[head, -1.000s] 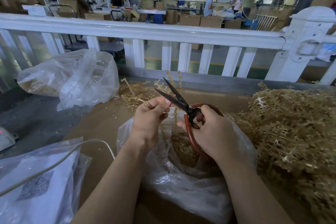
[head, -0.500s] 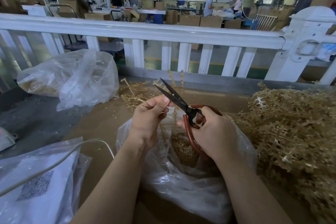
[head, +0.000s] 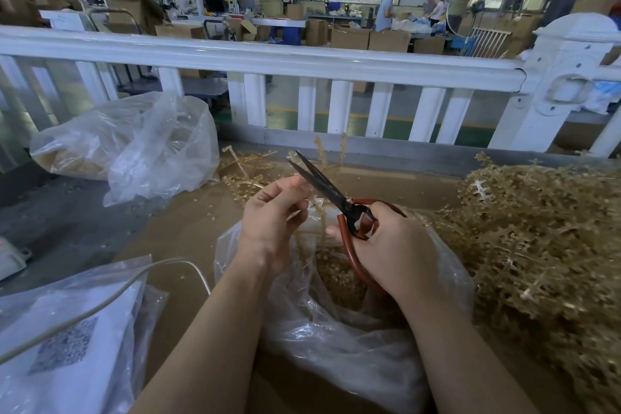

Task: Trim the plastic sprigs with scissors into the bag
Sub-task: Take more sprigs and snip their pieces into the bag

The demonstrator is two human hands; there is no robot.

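My right hand (head: pixel 391 245) grips the red handles of black-bladed scissors (head: pixel 322 185), whose blades point up and left, almost closed. My left hand (head: pixel 272 212) pinches a tan plastic sprig (head: pixel 322 212) just left of the blades, over the mouth of a clear plastic bag (head: pixel 336 339). Cut tan pieces (head: pixel 336 272) lie inside that bag. The sprig's tips (head: pixel 336 148) stick up behind the blades. A big heap of tan sprigs (head: pixel 544 245) lies at the right.
A second clear bag (head: pixel 134 141) with tan pieces sits at the back left. A bagged white sheet (head: pixel 67 346) and a white cable (head: pixel 100 302) lie at the front left. Loose sprigs (head: pixel 242 165) lie behind my hands. A white railing (head: pixel 302 60) borders the brown table (head: pixel 188 222).
The scissor blades have closed from wide apart to nearly together beside my left fingertips. Both hands stay over the bag.
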